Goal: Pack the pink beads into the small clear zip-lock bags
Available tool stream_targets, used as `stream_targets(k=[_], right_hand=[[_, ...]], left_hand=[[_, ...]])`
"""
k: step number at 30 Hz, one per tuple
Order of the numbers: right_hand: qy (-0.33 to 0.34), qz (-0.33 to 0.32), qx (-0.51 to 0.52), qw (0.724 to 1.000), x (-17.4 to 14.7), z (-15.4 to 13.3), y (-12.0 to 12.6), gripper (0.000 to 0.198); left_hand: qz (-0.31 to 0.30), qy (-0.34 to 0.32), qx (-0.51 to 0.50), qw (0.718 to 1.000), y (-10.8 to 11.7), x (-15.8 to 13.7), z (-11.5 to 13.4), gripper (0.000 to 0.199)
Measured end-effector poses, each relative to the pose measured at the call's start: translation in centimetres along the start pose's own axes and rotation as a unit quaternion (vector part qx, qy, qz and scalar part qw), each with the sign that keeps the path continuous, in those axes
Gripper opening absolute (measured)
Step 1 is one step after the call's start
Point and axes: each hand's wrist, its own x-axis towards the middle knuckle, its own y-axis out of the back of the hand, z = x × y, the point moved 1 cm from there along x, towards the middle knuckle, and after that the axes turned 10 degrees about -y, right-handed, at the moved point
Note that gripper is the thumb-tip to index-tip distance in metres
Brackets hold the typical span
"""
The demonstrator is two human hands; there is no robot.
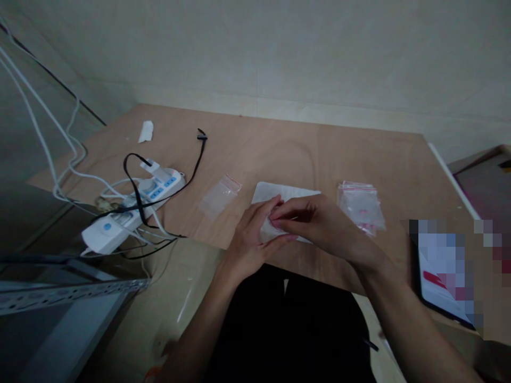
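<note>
Above the front edge of the wooden table, my left hand is curled around a small whitish, see-through plastic bag. The fingertips of my right hand are pinched together at the bag's upper end, close to my left thumb and fingers. What is inside the bag, if anything, is hidden by my fingers. A white sheet lies on the table just behind and partly under both hands. Left of them rests a flat clear zip bag. Beyond my right wrist is a stack of zip bags with reddish seal lines.
A white power strip with plugs and tangled cables lies at the table's left edge. A black cable reaches toward the middle. A white scrap sits at the back left. On the right is a tablet-like device, partly blurred out.
</note>
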Motion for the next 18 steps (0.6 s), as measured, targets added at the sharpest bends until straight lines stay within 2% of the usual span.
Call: stream_targets(k=[3, 5, 7, 10, 13, 18], right_hand=[[0.003, -0.001, -0.026, 1.0, -0.2, 0.0, 0.1, 0.01], [0.013, 0.005, -0.053, 0.998, -0.4, -0.1, 0.1, 0.013], [0.019, 0.014, -0.09, 0.996, -0.6, -0.3, 0.0, 0.016], [0.032, 0.026, -0.149, 0.988, -0.8, -0.8, -0.1, 0.022], [0.061, 0.031, -0.192, 0.979, -1.2, -1.3, 0.1, 0.024], [0.079, -0.004, -0.2, 0.977, -3.0, -1.7, 0.4, 0.017]], left_hand=[[0.003, 0.018, -0.039, 0.999, -0.2, -0.3, 0.0, 0.072], [0.015, 0.048, -0.079, 0.996, -0.1, -0.5, -0.1, 0.081], [0.027, 0.085, -0.135, 0.987, 0.0, -0.7, 0.0, 0.08], [0.04, 0.142, -0.211, 0.966, 0.3, -0.8, 0.3, 0.054], [0.069, 0.188, -0.226, 0.953, 0.7, -0.7, 0.8, 0.028], [0.142, 0.228, -0.202, 0.942, 0.5, -1.0, 2.0, 0.019]])
